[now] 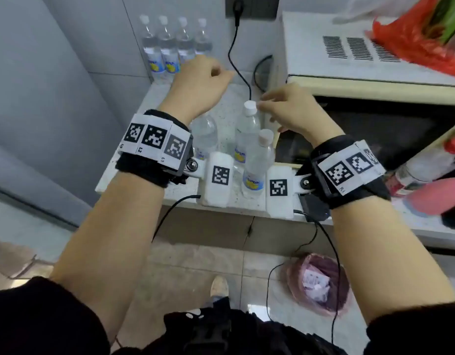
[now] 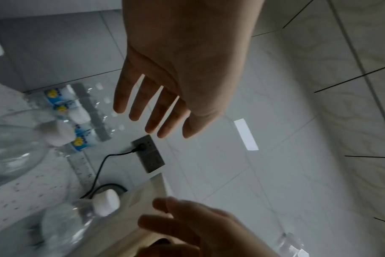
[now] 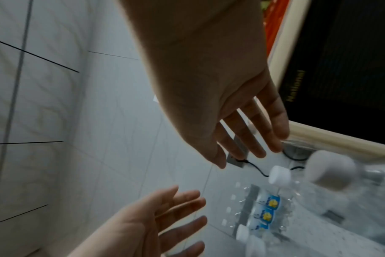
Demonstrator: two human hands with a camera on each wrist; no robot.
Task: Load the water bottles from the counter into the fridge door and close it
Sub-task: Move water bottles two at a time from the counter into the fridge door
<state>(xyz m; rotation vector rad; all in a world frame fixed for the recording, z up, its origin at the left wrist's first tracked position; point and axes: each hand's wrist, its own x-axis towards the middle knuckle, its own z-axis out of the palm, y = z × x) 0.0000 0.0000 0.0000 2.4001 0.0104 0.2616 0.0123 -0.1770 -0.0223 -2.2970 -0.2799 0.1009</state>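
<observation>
Three clear water bottles stand near the front of the speckled counter (image 1: 229, 98): one under my left wrist (image 1: 204, 134), a middle one (image 1: 248, 129) and a front one (image 1: 258, 162). Several more bottles (image 1: 170, 47) line the back wall. My left hand (image 1: 200, 80) hovers over the counter behind the near bottles; in the left wrist view its fingers (image 2: 165, 107) are straight and hold nothing. My right hand (image 1: 280, 108) is beside the middle bottle's white cap (image 1: 250, 106). In the right wrist view its fingers (image 3: 253, 139) are spread above that cap (image 3: 279, 174), gripping nothing.
A cream microwave (image 1: 375, 60) with a red bag (image 1: 421, 34) on top stands right of the bottles. A black cable (image 1: 234, 60) hangs from the wall socket (image 1: 250, 6) onto the counter. A tall grey panel (image 1: 42, 98) rises on the left. A pink-lined bin (image 1: 321, 285) sits on the floor.
</observation>
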